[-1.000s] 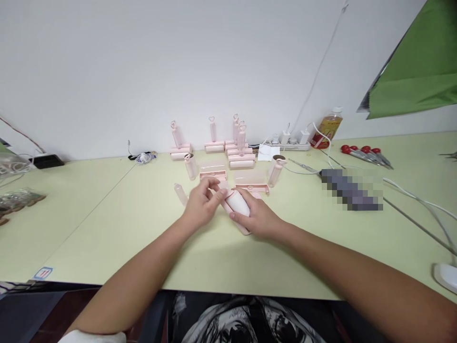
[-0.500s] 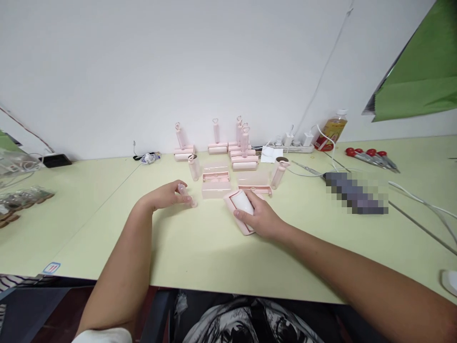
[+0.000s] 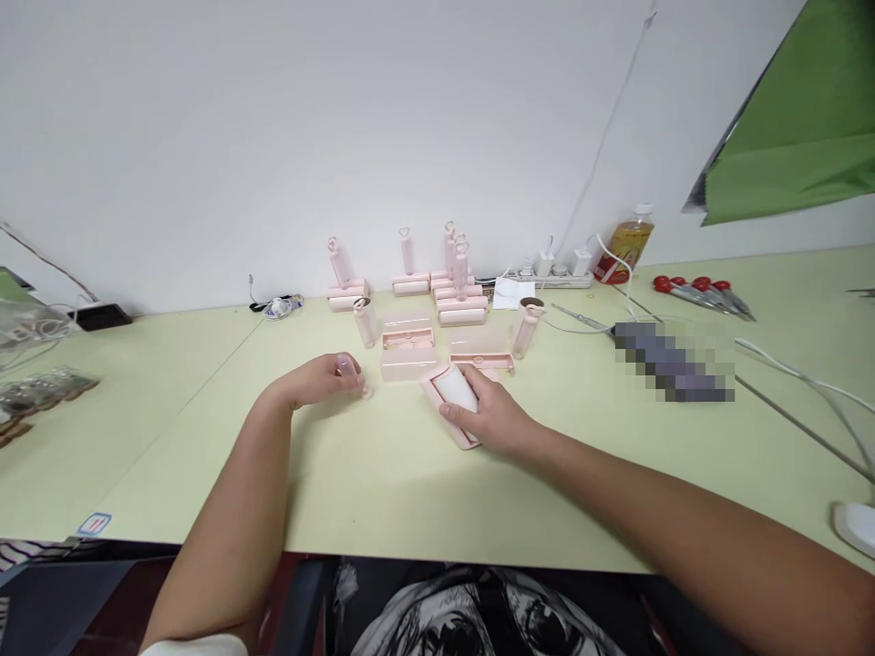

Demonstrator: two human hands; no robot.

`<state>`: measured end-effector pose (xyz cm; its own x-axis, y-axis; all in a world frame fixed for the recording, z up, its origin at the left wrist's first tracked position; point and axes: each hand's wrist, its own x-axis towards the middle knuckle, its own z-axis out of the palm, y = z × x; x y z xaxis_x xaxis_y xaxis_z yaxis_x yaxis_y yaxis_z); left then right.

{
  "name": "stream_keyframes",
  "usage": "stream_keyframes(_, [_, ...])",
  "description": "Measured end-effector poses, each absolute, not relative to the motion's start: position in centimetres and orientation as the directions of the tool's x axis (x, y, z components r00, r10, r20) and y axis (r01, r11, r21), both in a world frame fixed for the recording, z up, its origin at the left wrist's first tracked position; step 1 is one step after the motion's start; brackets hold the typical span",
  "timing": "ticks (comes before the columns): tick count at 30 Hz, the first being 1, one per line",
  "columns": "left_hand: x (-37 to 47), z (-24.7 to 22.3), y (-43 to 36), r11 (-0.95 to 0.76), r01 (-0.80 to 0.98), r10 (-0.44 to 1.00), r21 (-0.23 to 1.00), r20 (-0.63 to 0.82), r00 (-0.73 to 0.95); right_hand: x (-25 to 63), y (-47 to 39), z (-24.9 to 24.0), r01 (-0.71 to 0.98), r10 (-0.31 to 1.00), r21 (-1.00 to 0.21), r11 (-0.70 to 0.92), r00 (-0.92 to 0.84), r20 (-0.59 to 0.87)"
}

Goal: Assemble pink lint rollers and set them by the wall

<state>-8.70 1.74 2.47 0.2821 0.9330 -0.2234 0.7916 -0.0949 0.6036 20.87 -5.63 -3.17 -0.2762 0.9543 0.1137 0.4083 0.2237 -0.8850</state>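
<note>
My left hand (image 3: 321,378) is closed around a small translucent pink handle (image 3: 347,367), its looped end close to the table. In my right hand (image 3: 496,415) is a pink lint roller (image 3: 457,390) with a white roll, held tilted above the table, thumb across the roll. Just beyond my hands lie two opened pink cases with clear lids, a left one (image 3: 408,364) and a right one (image 3: 482,361). A pink cylinder (image 3: 365,323) stands beside the left case, and another (image 3: 526,330) leans by the right case.
Several pink rollers (image 3: 463,312) with upright handles line the wall. A power strip (image 3: 561,281), a drink bottle (image 3: 625,246) and red-capped tools (image 3: 704,293) sit at the back right. A blurred dark object (image 3: 674,363) lies on the right; bagged items (image 3: 47,387) are far left.
The view has shifted slightly, so the scene sits a little further left. Both hands keep their holds, with little movement over the table.
</note>
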Motion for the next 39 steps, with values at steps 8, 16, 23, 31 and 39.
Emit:
stream_keyframes(8, [-7.1,3.4,0.8,-0.278,0.591,0.960,0.757,0.208,0.185,20.6,-5.3,-3.5,0.181,0.968,-0.966,0.182,-0.203,0.144])
stream_keyframes(16, [-2.6,3.0,-2.4,-0.469,0.387,0.768,0.794,0.151,0.623,20.7,-4.8,-3.7,-0.225,0.987,-0.972,-0.067,-0.159,-0.031])
stream_keyframes(23, [-0.8,2.5,-3.2,-0.573,0.400,0.672,0.716,0.130,0.729,20.8,-5.0,-3.8,-0.375,0.987,-0.923,-0.086,-0.159,-0.027])
stream_keyframes(31, [-0.8,2.0,-3.0,-0.585,0.366,0.640,0.724,0.134,0.757,20.7,-5.0,-4.0,-0.379,0.988,-0.925,-0.042,-0.155,0.019])
stream_keyframes(39, [-0.7,2.2,-3.2,-0.560,0.412,0.664,0.719,0.092,0.742,20.7,-5.0,-4.0,-0.198,0.982,-0.977,0.085,-0.150,0.116])
